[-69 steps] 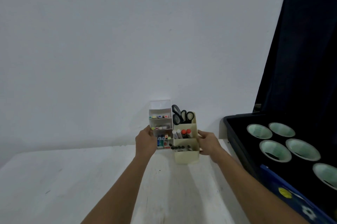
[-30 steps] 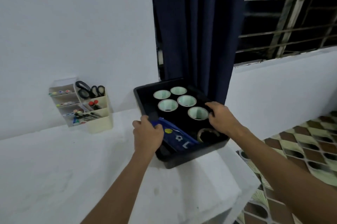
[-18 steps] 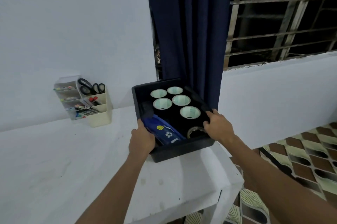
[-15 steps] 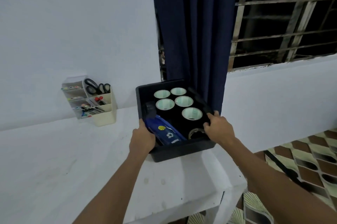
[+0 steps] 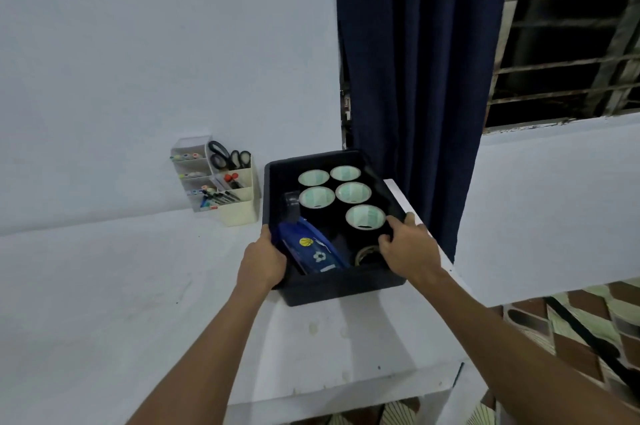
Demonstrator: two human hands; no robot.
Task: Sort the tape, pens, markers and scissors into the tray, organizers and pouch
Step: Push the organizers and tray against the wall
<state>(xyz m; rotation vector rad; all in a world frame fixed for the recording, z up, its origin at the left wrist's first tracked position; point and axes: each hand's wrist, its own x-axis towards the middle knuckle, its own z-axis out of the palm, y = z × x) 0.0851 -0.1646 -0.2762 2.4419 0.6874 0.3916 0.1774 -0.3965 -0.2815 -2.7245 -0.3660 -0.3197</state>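
A white bench stands against a pale wall, with a dark blue curtain and a barred window to the right. At the back left of the bench, against the wall, two organizers sit side by side: a clear tiered organizer with markers on its shelves, and a cream organizer holding scissors in its rear slot and pens lower down. Just to their right sits the black tray, near the bench's right edge. Five rolls of tape stand upright in it, with a dark roll by the left wall and another roll partly hidden near the front. A blue pouch lies slanted inside the tray, whether zipped or not cannot be told. The left hand grips the tray's front left corner, fingers curled over the rim; the right hand clasps the right rim the same way. Nothing lies loose on the bench, so the sorting looks all but finished, with only the tray's final placing apparently left.
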